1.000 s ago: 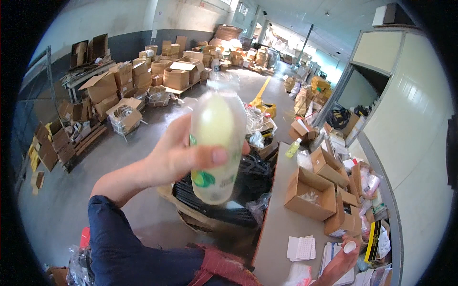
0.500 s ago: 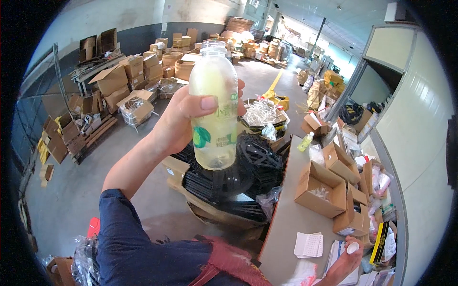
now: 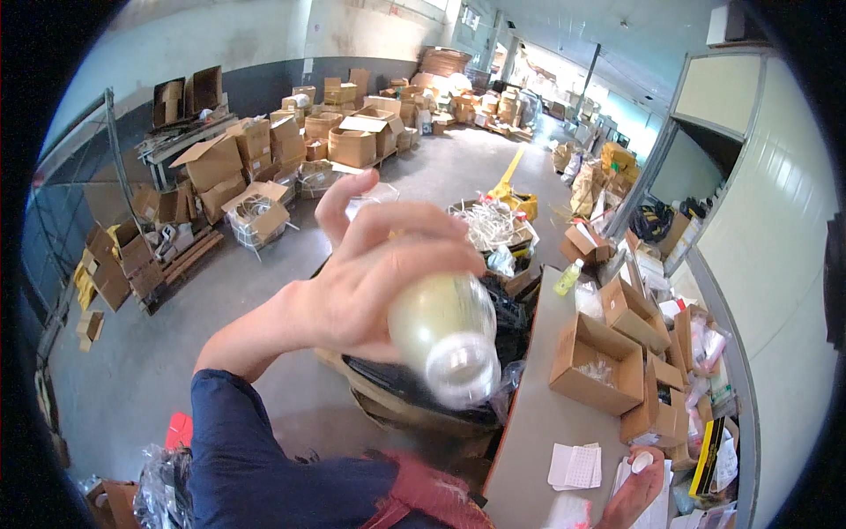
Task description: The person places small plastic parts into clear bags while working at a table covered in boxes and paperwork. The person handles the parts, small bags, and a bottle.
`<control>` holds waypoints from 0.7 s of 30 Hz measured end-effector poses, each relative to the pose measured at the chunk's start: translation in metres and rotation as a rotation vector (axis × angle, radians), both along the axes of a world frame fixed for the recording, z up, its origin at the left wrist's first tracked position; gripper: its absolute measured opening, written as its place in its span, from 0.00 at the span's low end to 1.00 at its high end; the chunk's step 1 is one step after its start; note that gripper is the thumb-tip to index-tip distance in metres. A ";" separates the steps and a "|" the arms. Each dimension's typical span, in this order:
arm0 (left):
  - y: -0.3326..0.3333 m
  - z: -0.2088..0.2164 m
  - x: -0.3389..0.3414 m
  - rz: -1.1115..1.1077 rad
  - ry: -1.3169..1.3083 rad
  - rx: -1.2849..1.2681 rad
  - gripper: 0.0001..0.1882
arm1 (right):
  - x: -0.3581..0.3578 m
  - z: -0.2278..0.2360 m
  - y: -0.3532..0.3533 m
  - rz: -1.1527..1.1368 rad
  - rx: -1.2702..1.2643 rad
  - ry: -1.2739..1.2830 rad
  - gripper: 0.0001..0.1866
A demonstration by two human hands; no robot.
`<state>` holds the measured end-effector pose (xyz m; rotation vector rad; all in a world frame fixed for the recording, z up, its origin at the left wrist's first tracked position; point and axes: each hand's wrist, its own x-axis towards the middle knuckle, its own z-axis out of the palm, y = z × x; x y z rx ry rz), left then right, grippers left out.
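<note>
Holding btl [image 3: 445, 322], L grip [image 3: 361, 286], neck [image 3: 462, 372] poking out

glossy plastic bottle [image 3: 446, 328], matt cardboard boxes [image 3: 592, 385]

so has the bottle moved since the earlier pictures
Yes. Judged against the grey table, the bottle sits lower and nearer that table's left edge in the view, its mouth tipped from up to down.

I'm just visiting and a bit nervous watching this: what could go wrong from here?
Any liquid in the tilted, seemingly uncapped bottle could spill. The left hand might lose its grip. The small white cap in the right hand could slip among the papers.
</note>
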<state>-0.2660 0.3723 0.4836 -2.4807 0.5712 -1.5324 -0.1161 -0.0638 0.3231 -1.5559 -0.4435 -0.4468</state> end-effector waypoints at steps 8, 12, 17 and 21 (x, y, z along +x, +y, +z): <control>-0.019 0.011 -0.009 0.001 -0.361 0.186 0.16 | -0.011 0.017 0.012 -0.012 -0.040 -0.048 0.18; -0.027 0.012 -0.002 -0.109 -0.561 0.124 0.10 | -0.007 0.016 0.012 -0.001 -0.134 -0.047 0.18; -0.047 0.009 0.011 -0.190 -0.835 -0.113 0.09 | -0.012 0.020 0.019 0.066 0.015 0.061 0.18; -0.051 0.024 0.011 -0.112 -1.038 -0.151 0.11 | -0.013 0.027 0.019 0.083 -0.034 0.078 0.18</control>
